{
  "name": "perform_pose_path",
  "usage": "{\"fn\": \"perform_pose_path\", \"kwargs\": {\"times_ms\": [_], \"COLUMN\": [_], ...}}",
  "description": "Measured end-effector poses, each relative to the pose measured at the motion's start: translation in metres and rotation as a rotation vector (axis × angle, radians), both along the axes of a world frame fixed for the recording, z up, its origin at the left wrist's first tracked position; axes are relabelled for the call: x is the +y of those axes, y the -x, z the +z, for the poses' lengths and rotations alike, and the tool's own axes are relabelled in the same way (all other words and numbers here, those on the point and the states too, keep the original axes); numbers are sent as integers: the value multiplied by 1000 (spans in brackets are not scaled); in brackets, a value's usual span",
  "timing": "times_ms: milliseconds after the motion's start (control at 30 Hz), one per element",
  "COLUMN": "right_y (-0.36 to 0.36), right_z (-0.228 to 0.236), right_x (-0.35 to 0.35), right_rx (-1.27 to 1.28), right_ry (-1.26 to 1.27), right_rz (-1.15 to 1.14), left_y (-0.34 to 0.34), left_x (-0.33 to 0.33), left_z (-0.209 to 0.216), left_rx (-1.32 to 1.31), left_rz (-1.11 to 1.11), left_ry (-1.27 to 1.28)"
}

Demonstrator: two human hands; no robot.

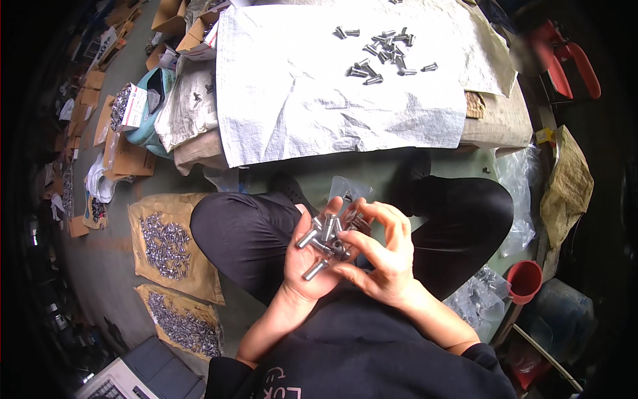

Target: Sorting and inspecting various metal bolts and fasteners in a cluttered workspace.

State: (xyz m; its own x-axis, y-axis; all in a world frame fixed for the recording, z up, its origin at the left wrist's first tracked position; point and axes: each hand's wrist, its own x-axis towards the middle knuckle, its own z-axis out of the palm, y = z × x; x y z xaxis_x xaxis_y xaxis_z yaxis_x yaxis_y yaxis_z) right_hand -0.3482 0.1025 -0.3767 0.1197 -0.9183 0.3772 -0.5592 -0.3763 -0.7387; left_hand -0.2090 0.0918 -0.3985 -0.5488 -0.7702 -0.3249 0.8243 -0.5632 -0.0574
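My left hand (298,265) is cupped palm up above my lap, holding several shiny metal bolts (325,233) that point in different directions. From the other side, my right hand (389,256) reaches over with curled fingers. Its thumb and fingertips press in among the same bolts, and which ones they grip is partly hidden. Beyond my knees stands a low work surface covered with a white woven sheet (286,86). A loose cluster of similar bolts (382,50) lies toward its far right part.
To my left, two tan cloths (207,282) on the floor carry heaps of small metal parts (166,246). A keyed machine (126,379) sits at lower left. Cardboard boxes (199,40) stand far left. On my right are clear plastic bags (478,296), a red bucket (525,279) and a red chair (578,66).
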Motion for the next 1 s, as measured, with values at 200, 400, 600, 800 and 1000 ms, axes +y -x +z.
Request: {"fn": "perform_pose_path", "kwargs": {"times_ms": [200,400,600,800,1000], "right_y": [2,7,5,5,4], "right_z": [5,-7,-19,-18,-20], "right_x": [-1,11,21,17,15], "right_rx": [-14,-349,-925,-1100,-1069], "right_ry": [-26,-246,-725,-867,-847], "right_rz": [-64,-30,-57,-114,-67], "left_y": [3,2,0,1,2], "left_x": [-2,-6,-11,-13,-14], "left_z": [3,5,5,3,2], "left_rx": [-43,44,98,65,37], "left_rz": [24,88,132,132,108], "left_ry": [-15,-44,-27,-1,0]}}
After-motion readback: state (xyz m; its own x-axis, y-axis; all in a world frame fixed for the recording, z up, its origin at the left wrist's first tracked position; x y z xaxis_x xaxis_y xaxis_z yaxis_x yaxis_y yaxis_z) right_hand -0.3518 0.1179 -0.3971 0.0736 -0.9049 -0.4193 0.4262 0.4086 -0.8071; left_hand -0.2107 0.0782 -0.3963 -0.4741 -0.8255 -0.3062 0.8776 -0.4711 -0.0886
